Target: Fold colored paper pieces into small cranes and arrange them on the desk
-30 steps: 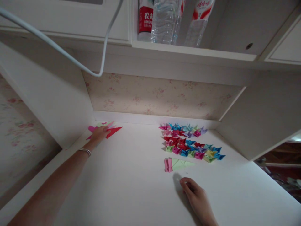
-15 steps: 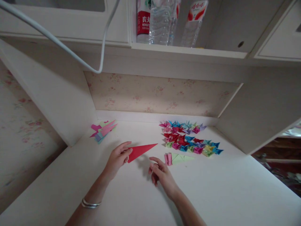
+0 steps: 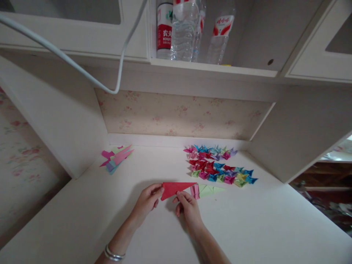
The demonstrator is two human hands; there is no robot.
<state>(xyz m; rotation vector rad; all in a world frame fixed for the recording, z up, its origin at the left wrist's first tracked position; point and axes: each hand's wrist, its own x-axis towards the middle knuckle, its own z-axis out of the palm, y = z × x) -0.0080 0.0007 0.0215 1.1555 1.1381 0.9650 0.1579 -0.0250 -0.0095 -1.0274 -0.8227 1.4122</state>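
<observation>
A red folded paper (image 3: 176,188), long and pointed to the right, is held above the white desk. My left hand (image 3: 150,198) pinches its wide left end between thumb and fingers. On its lower edge, near the middle, the thumb and forefinger of my right hand (image 3: 187,207) close on the paper. Just behind the paper's tip lie a pink folded piece (image 3: 195,191) and a pale green folded paper (image 3: 210,190) on the desk.
Several rows of small colourful origami pieces (image 3: 220,170) stand at the back right of the desk (image 3: 154,234). A pile of folded papers (image 3: 117,157) lies back left. Overhead are a shelf with plastic bottles (image 3: 184,33) and a hanging white cable arm (image 3: 82,69).
The red paper has moved right and down in view, its top edge now level. My right hand, apart from it before, now grips its lower edge. The camera view has shifted slightly.
</observation>
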